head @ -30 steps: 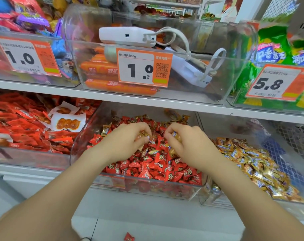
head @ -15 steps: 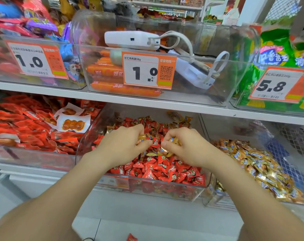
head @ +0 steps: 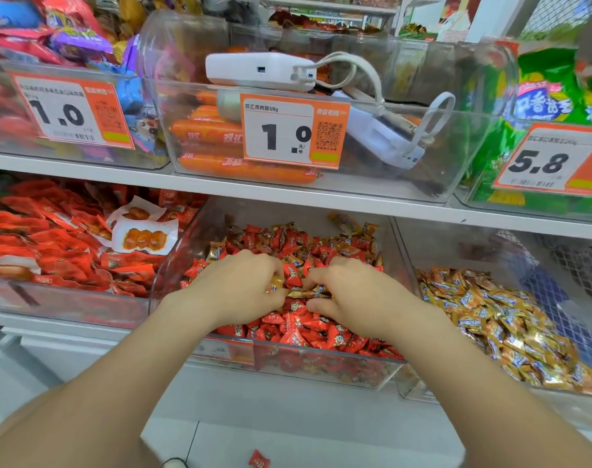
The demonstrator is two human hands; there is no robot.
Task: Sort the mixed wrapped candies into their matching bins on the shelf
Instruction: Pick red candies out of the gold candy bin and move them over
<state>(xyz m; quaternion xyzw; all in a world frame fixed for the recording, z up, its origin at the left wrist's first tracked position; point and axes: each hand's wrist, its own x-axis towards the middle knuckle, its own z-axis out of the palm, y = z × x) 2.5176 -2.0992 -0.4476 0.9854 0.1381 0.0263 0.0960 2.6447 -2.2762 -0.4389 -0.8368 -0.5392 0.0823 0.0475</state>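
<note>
Fishing gold-wrapped strays (head: 301,292) out of the red candies (head: 304,329) heaped in the middle bin (head: 321,369), close to the centre of the heap. Pinching one crinkled gold piece in the curled fingers of the left hand (head: 240,292); gathering a small cluster of the same under the thumb and bent fingers of the right hand (head: 352,298), just beside the left. Both grips narrow, closed on wrappers, not spread.

Judged light as paper and loose, apt to slide off the pile: glossy film, slick under a fingertip, crackly, crimped to flat fins at either end. Probably firm inside, so little fear of crushing; more fear of dropping, going by the lone red one (head: 259,459) lying on the floor (head: 321,444) at the near side. Best taken by the plump middle or by a crimped end, and better cupped several at a time in the palm than pinched singly.

Bound, by the look of it, for the right bin (head: 457,248), just beside the middle one and heaped with matching gold candies (head: 497,319). Further gold pieces (head: 350,221) showing at the far edge of the red heap.

Clear, hard, smooth plastic for both bins, rounded at the corners. Red wrappers pillow-shaped with a printed face; gold ones foil-bright with a blue label.
</note>
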